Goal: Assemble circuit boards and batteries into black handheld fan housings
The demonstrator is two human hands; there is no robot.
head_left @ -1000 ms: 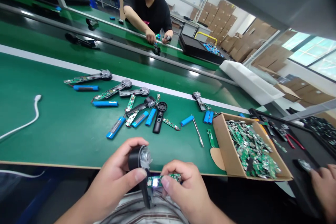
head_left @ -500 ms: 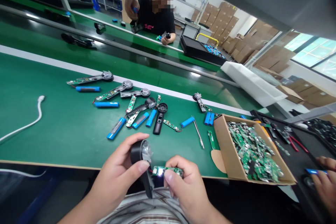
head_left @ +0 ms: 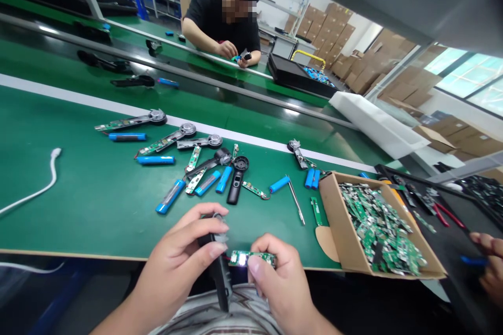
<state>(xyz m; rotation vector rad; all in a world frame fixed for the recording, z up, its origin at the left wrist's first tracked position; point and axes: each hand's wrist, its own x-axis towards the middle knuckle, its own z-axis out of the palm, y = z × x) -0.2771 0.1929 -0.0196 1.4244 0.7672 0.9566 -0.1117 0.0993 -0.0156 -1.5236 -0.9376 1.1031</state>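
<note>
My left hand (head_left: 178, 259) is wrapped round the head of a black handheld fan shell (head_left: 221, 280), whose handle points down toward my lap. A greyish fan part shows between my fingers. In my right hand (head_left: 281, 275) a green circuit board (head_left: 239, 258) is pinched between thumb and fingers, with a bright white light glowing on it. Thin red wire runs from the board toward the shell. Beyond my hands lie a black fan (head_left: 236, 180), several opened fan shells (head_left: 204, 142), blue battery cells (head_left: 170, 196) and loose boards (head_left: 255, 189) on the green table (head_left: 98, 204).
A cardboard box (head_left: 329, 214) of circuit boards stands at right, near a screwdriver-like metal rod (head_left: 296, 201) and red-handled pliers (head_left: 442, 214). A white cable (head_left: 49, 186) lies left. Another person (head_left: 220, 21) works across the belt; someone else's hand (head_left: 491, 267) is at far right.
The fan shell has turned in my left hand, and my fingers now cover more of its head. Across the belt, the person's raised hand has come down. A shell and blue cell have appeared on the belt.
</note>
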